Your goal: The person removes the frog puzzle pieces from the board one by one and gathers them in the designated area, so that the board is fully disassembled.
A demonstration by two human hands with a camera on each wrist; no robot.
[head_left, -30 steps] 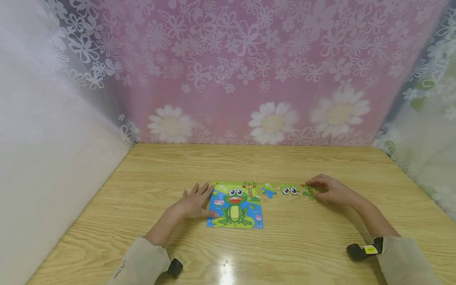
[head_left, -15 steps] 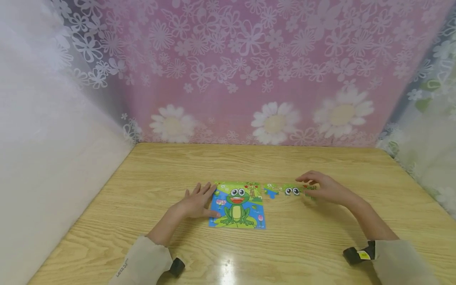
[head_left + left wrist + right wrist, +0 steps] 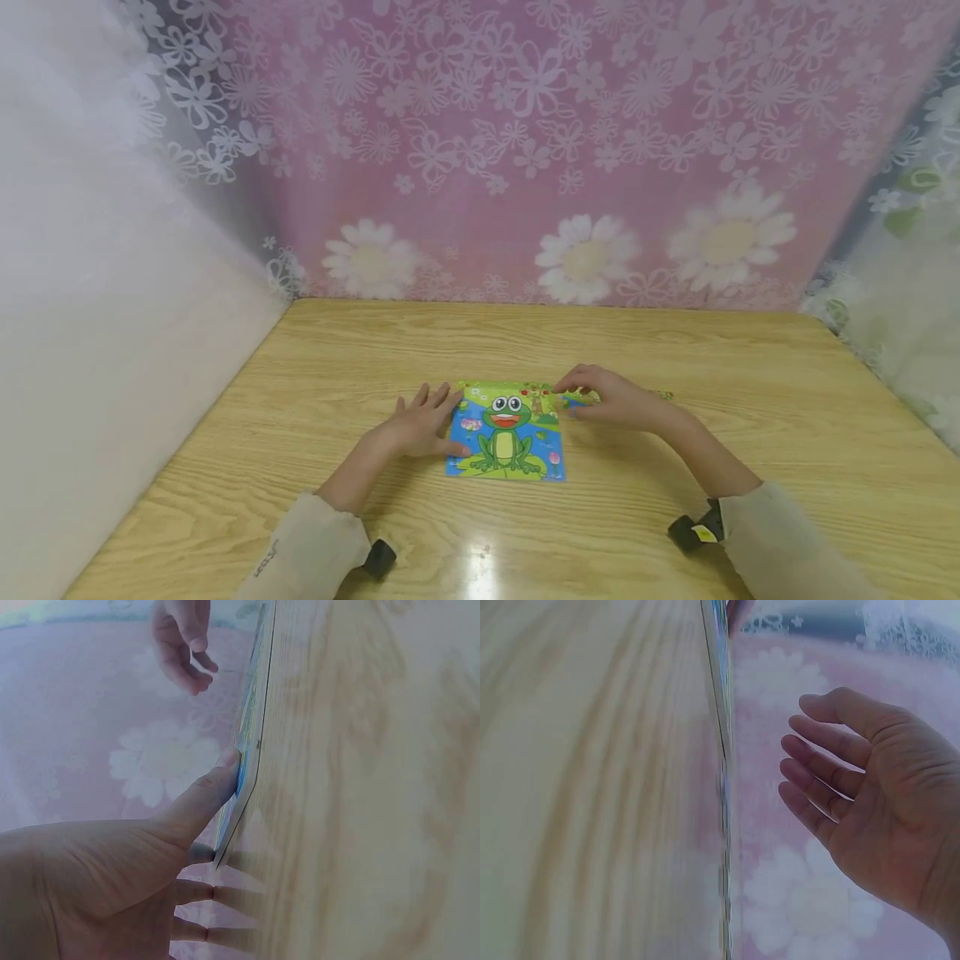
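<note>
Floral pink curtain (image 3: pixel 465 167) = backdrop; wood-grain counter (image 3: pixel 540 533) carries all parts.

Head view: frog picture board (image 3: pixel 506 447), qty 1, lies flat approx. ctr of counter. Hands, qty 2. L hand (image 3: pixel 420 429) sits at board's left edge, thumb on its face; grip open, fingers extended, not closed round anything. R hand (image 3: pixel 615 400) has shifted left, from far end of the loose pcs to just beside board's right edge; judged as work moving to the near end. Near pc (image 3: pixel 568 402) shows betw. thumb and fingers; contact unclear. Far pc (image 3: pixel 664 394) shows past R hand. Loose pcs visible: 2; others may be hidden.

L wrist view: thumb rests on board, seen edge-on; R hand well apart.

R wrist view: grip approx. half open, thumb clear of fingers, nothing held. Loose pcs edge-on, too blurred to count.
</note>
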